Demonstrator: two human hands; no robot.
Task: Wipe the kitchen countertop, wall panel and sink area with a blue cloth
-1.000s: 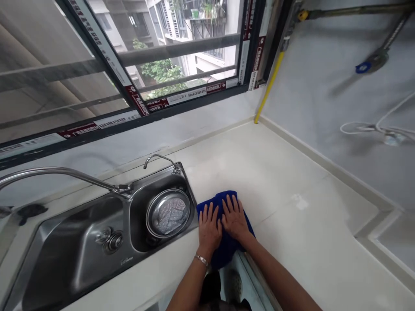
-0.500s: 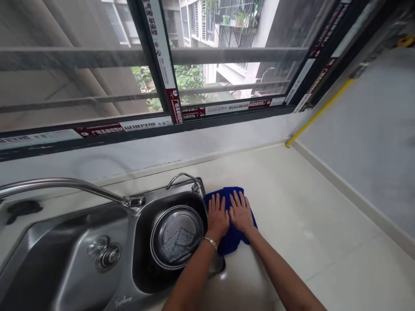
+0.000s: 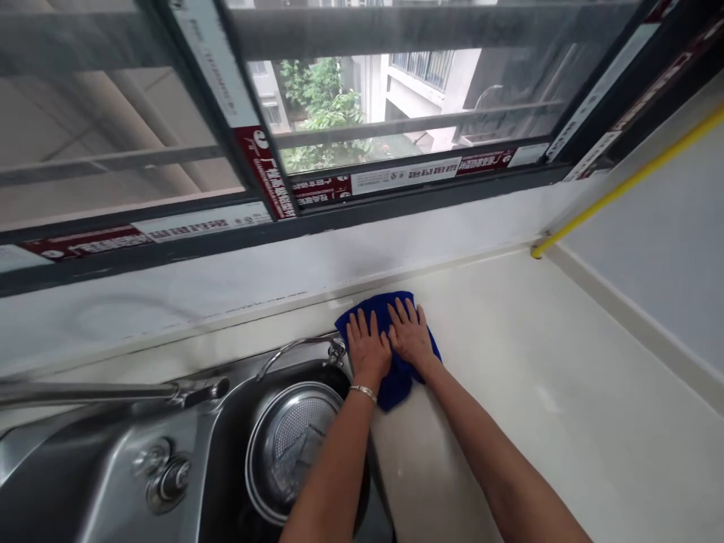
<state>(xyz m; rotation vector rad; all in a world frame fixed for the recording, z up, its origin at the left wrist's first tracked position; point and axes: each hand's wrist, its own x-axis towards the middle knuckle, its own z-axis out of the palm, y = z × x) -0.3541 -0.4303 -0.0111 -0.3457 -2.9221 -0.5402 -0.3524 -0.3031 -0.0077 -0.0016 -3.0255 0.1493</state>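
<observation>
A blue cloth (image 3: 394, 387) lies spread on the pale countertop (image 3: 509, 362), right beside the sink's far right corner. My left hand (image 3: 367, 348) presses flat on its left part, fingers stretched out and a bracelet at the wrist. Close by on the right, my right hand (image 3: 411, 333) also lies flat on the cloth with its fingers spread. The thumbs of both hands nearly meet. Neither hand grasps the fabric; it shows beyond the fingertips and below the palms.
Left of the cloth is a steel double sink (image 3: 207, 452), with a round metal strainer (image 3: 294, 445) in its right basin. A small curved tap (image 3: 294, 345) and a larger faucet (image 3: 113, 392) stand behind. A yellow pipe (image 3: 627, 181) runs down at the right corner below the window.
Both hands have slid the cloth away from me, toward the wall under the window, and its far edge now lies nearer the backsplash. The camera view has shifted too.
</observation>
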